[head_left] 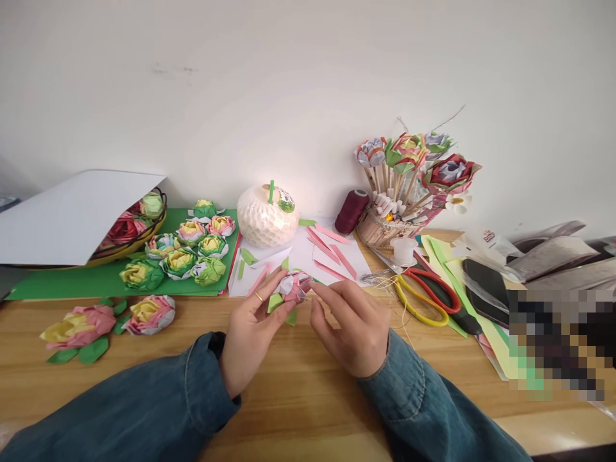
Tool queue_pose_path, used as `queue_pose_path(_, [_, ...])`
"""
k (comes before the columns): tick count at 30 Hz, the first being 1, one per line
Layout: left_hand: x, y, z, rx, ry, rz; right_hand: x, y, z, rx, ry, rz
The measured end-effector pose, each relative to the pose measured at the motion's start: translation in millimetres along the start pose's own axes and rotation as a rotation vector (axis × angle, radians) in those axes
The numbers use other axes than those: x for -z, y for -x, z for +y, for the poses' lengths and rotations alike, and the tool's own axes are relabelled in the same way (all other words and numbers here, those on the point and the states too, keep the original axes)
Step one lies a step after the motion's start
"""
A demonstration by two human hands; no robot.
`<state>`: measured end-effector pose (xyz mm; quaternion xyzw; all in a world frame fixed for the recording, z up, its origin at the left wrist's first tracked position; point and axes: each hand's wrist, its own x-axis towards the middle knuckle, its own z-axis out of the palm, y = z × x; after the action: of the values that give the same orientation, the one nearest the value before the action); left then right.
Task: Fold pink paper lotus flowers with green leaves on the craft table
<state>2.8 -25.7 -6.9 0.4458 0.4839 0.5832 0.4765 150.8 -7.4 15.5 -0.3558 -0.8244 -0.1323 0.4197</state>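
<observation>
The wooden table [298, 391] carried the largest items: a green sheet [96, 282] at the far left holding a cluster of finished paper flowers [180, 260], and a white sheet [308, 256] near the centre strewn with loose pink strips [332, 253]. A cup of flowers on sticks [409, 192] stood at the far right, with scissors [426, 295] lying just in front of it. The left hand [250, 333] cupped a small, partly folded pink-and-white paper flower [293, 287] above the table's near centre, fingers curled around its base, green leaf pieces showing below it. The right hand [353, 327] was pinched at the flower's right edge, thumb and forefinger closing on a petal fold; whether a thread was also held could not be told. Judged risks: an over-tight pinch could tear or crease the thin petal; a slack left grip could let the layers spring open or the green pieces slide out; a wide sleeve movement could sweep the strips or catch the scissors nearby.
</observation>
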Motion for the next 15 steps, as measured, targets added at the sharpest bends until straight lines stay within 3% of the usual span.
queue_pose_path(3, [2.1, -0.1, -3.5, 0.013, 0.015, -0.029, 0.0, -2.1, -2.5, 0.191, 0.047, -0.025])
queue_pose_path(5, [3.0, -0.9, -6.3, 0.017, 0.045, -0.049, 0.1, -2.9, -3.5, 0.243, 0.036, -0.019])
queue_pose_path(12, [1.5, -2.0, -6.0, 0.098, 0.218, -0.052, 4.4, -3.3, -1.5, 0.185, -0.122, -0.027])
queue_pose_path(15, [1.2, -1.4, -3.4, 0.164, 0.265, -0.049, 8.0, -6.0, -1.0, -0.038, -0.311, -0.017])
